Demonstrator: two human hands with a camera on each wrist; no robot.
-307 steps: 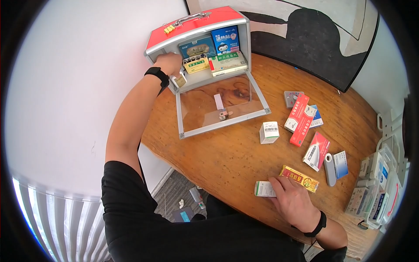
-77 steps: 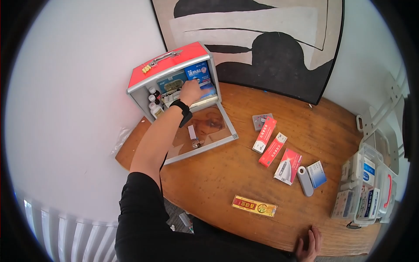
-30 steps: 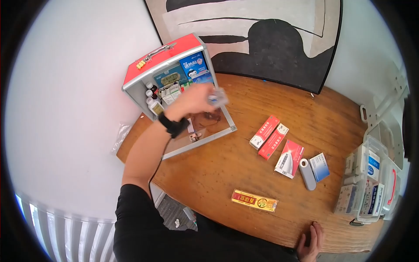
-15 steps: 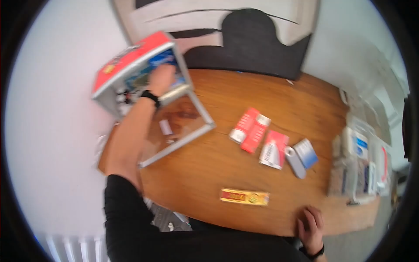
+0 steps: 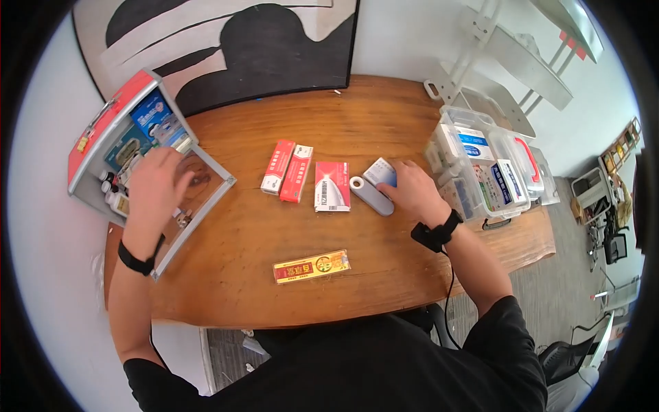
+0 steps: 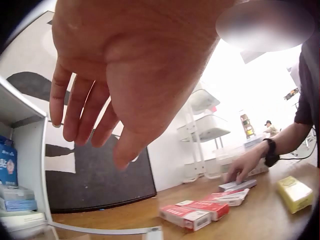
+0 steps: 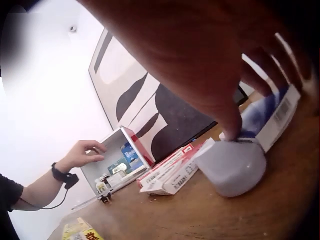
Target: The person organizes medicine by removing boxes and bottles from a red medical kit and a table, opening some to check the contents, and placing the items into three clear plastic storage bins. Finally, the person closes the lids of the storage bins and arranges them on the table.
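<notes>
My left hand (image 5: 156, 192) is over the lowered clear door (image 5: 199, 206) of the red medicine case (image 5: 113, 113), fingers extended and holding nothing. Inside the case stand small bottles (image 5: 118, 202) at the left, with boxes beside them and a blue box (image 5: 152, 117) at the right. At the table's right, my right hand (image 5: 417, 192) grips a blue and white box (image 5: 379, 172), thumb and fingers at its sides. A grey device (image 5: 374, 198) with a round white end lies against that box. Left of it is a red and white box (image 5: 332, 187).
Two long red boxes (image 5: 278, 167) lie side by side at mid-table. A yellow box (image 5: 311, 266) is near the front edge. On the right stands a clear plastic bin (image 5: 480, 165) of boxes, with a white rack behind. A framed picture (image 5: 281, 48) leans at the back.
The head view has swung right. My left hand has come out of the case, empty; the small clear container it carried is inside. My right hand has moved from the front edge onto the blue and white box.
</notes>
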